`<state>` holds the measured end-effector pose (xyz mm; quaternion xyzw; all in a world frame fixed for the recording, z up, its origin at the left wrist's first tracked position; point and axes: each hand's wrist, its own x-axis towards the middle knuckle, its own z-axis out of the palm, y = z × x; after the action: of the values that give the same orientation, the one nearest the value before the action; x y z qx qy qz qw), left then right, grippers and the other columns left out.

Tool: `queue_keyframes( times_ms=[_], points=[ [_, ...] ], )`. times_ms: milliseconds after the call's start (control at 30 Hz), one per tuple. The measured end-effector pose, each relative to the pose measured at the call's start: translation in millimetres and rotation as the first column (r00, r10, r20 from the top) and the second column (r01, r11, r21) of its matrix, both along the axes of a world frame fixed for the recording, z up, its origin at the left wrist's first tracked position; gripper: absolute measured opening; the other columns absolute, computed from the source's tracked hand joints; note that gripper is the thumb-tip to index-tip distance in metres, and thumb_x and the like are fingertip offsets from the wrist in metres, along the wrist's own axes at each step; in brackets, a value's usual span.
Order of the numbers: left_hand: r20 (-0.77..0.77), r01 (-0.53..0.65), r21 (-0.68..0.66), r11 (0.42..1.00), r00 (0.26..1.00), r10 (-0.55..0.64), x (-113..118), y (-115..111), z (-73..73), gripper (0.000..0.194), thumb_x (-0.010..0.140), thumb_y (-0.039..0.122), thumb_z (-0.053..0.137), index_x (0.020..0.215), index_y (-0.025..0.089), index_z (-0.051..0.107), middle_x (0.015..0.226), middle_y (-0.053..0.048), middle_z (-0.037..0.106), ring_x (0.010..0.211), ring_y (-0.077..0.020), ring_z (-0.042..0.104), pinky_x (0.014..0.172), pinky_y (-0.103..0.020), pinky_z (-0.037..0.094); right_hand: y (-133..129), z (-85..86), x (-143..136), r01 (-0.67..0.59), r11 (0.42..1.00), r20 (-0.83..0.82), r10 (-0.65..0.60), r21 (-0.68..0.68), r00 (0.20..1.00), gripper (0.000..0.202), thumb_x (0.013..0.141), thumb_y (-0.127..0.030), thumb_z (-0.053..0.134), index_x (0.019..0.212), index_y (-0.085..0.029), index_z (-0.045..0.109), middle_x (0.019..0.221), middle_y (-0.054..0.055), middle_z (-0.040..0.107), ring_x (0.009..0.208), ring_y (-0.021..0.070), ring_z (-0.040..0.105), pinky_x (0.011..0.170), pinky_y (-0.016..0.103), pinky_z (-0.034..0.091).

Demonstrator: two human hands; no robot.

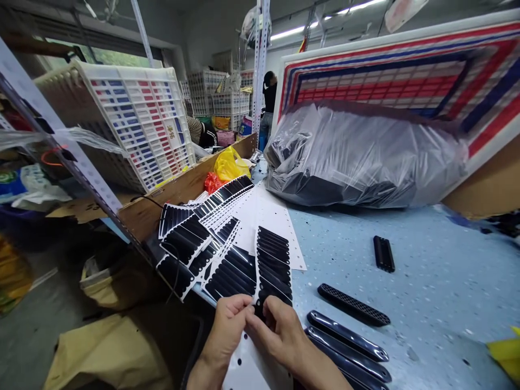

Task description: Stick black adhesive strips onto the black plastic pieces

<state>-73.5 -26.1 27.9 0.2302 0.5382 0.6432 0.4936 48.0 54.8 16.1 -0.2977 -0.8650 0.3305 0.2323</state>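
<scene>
Both hands meet at the near edge of the pale blue speckled table [406, 281], pinching the lower end of a white backing sheet with rows of black oblong stickers [273, 268]: the left hand [227, 327] closes thumb and fingers on the sheet's bottom edge, and the right hand [276, 330] pinches just beside it, seemingly at one sticker's tip. More such sheets [203, 238] fan out to the left, overlapping. Glossy black oblong plastic strips [347, 338] lie just right of the hands, a mesh-textured one [353, 305] behind them. A sticker could crease or tear if peeled at a sharp angle, or catch on a neighbour, since the rows sit close. The fingertips hide the exact contact point, and the nearest strips are cut off by the frame's bottom edge.
</scene>
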Motion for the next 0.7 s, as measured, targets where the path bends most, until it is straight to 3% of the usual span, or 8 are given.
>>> queue_keyframes(
  times_ms=[233,333,433,567,633,700],
  points=[
    [0.046,0.076,0.028,0.997,0.996,-0.077,-1,13,8.3,0.028,0.067,0.038,0.076,0.066,0.01,0.074,0.058,-0.002,0.059,0.055,-0.0107,0.047,0.054,-0.021,0.033,18,4.0,-6,-0.023,0.987,-0.052,0.015,-0.162,0.999,0.047,0.091,-0.057,0.043,0.059,-0.024,0.033,0.055,-0.006,0.035,0.053,0.0117,0.036,0.05,0.026,0.031],
    [0.063,0.076,0.064,0.995,0.995,-0.08,-4,19,0.6,0.03,0.067,0.04,0.076,0.072,0.011,0.075,0.06,-0.004,0.064,0.058,-0.0138,0.053,0.06,-0.024,0.041,25,8.2,-7,-0.049,0.958,-0.076,0.028,-0.283,0.997,0.048,0.091,-0.06,0.042,0.06,-0.023,0.036,0.056,-0.005,0.041,0.054,0.0129,0.042,0.05,0.026,0.035],
    [0.021,-0.009,0.067,0.998,1.0,0.008,-17,35,-15.8,0.031,0.068,0.042,0.073,0.076,0.013,0.074,0.06,-0.003,0.064,0.06,-0.0165,0.057,0.062,-0.026,0.044,43,19.6,2,-0.035,0.911,-0.113,-0.013,-0.41,0.993,0.049,0.087,-0.065,0.045,0.063,-0.023,0.043,0.057,-0.001,0.053,0.053,0.0154,0.053,0.05,0.027,0.044],
    [-0.357,-0.122,-0.044,0.992,0.929,0.098,-48,69,-31.7,0.028,0.077,0.043,0.06,0.073,0.017,0.067,0.061,-0.001,0.061,0.063,-0.0186,0.058,0.063,-0.028,0.044,92,44.3,58,0.211,0.948,-0.127,-0.245,-0.238,0.961,0.047,0.081,-0.064,0.054,0.062,-0.021,0.06,0.054,0.003,0.061,0.052,0.0193,0.061,0.049,0.029,0.05],
    [-0.519,-0.142,-0.085,0.986,0.851,0.078,-63,82,-30.8,0.021,0.072,0.036,0.063,0.06,0.019,0.06,0.056,0.0,0.056,0.065,-0.0201,0.057,0.066,-0.029,0.043,116,51.7,101,0.378,0.912,-0.145,-0.4,-0.157,0.905,0.045,0.077,-0.063,0.059,0.071,-0.02,0.07,0.056,0.005,0.067,0.052,0.0223,0.065,0.049,0.03,0.054],
    [-0.603,-0.159,-0.09,0.983,0.794,0.074,-73,86,-24.0,0.02,0.063,0.025,0.07,0.052,0.02,0.053,0.052,0.001,0.051,0.067,-0.0219,0.056,0.07,-0.031,0.04,132,48.7,139,0.487,0.871,-0.134,-0.492,-0.071,0.86,0.041,0.075,-0.06,0.063,0.07,-0.021,0.074,0.055,0.007,0.069,0.047,0.0236,0.067,0.045,0.03,0.056]
  ],
)
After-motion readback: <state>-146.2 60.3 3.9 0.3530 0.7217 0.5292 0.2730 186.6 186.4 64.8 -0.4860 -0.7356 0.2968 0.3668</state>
